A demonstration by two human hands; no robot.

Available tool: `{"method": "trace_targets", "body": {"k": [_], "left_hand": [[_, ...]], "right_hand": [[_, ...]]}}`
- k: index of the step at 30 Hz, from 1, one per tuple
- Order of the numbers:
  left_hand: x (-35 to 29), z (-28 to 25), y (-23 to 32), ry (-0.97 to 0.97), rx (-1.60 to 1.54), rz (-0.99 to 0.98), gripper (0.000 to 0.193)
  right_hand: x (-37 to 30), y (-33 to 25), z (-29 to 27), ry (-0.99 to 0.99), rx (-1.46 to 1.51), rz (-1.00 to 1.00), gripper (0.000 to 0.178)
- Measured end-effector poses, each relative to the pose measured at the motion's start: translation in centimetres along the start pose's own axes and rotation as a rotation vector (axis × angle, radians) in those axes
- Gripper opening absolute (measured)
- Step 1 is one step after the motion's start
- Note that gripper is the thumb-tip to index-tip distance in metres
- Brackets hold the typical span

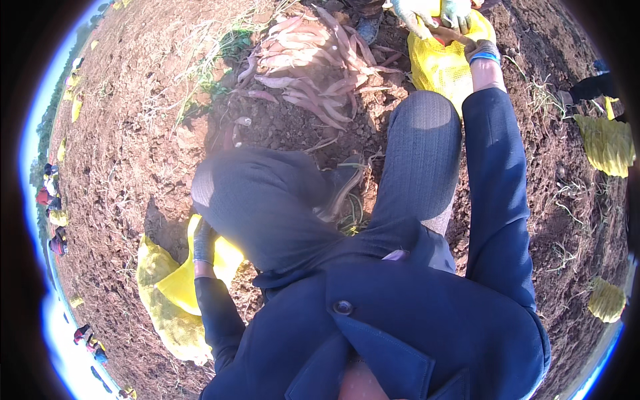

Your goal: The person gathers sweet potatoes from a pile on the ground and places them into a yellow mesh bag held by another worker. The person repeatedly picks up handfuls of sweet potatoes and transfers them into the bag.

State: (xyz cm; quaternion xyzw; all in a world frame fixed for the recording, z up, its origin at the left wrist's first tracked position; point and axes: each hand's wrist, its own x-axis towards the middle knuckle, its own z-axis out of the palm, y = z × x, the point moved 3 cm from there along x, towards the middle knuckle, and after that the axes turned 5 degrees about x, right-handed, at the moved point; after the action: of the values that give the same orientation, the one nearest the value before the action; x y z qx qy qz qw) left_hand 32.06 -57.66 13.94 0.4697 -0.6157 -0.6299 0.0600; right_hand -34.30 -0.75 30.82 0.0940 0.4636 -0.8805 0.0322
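Observation:
My right hand [483, 51], in a grey glove with a blue cuff, reaches far forward to the top of a yellow mesh bag [440, 67]. Its fingers are closed at the bag's mouth, where something reddish shows. Another person's gloved hands [433, 15] are at the same opening. Low on the left, my gloved left hand [204, 244] lies against a second yellow bag [170, 293], which is slack on the soil; my knee hides its fingertips. Ahead of my knees is a heap of long pinkish sweet potatoes [303, 57].
Brown cloddy soil [127, 133] surrounds me, with dry stalks and green vines [233, 43] left of the heap. More yellow bags [605, 143] stand at the right, near a person's dark sleeve [593, 87]. Several people [50, 193] are far off at the left edge.

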Motion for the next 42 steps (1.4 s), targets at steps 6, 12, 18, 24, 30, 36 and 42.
{"method": "trace_targets", "body": {"k": [6, 12, 18, 24, 30, 36, 42], "left_hand": [[0.4, 0.5, 6.1, 0.028, -0.014, 0.069, 0.044], [1.1, 8.1, 17.1, -0.141, 0.142, 0.165, 0.05], [7.2, 9.7, 14.8, -0.305, 0.288, 0.115, 0.043], [21.1, 9.7, 11.4, -0.095, 1.143, 0.119, 0.056], [31.2, 10.1, 5.5, 0.072, 1.283, -0.254, 0.085], [35.0, 16.9, 3.9, 0.268, 1.068, -0.19, 0.107], [32.4, 17.9, 8.2, 0.451, 1.131, 0.124, 0.091]], "right_hand": [[3.3, 0.0, -6.6, 0.119, -0.062, -0.024, 0.029], [9.6, 0.2, -9.5, 0.303, -0.637, -0.113, 0.037], [8.6, 2.1, -7.5, -0.029, -0.539, -0.07, 0.039], [0.2, -2.3, 6.0, -0.03, -1.76, -0.855, 0.03], [-6.6, 12.5, 19.6, -1.01, -1.529, -0.808, 0.022], [-6.6, 36.8, 22.0, -1.782, -1.632, -0.57, 0.031], [-7.8, 48.2, 24.9, -1.434, -1.189, -0.183, 0.034]]}}
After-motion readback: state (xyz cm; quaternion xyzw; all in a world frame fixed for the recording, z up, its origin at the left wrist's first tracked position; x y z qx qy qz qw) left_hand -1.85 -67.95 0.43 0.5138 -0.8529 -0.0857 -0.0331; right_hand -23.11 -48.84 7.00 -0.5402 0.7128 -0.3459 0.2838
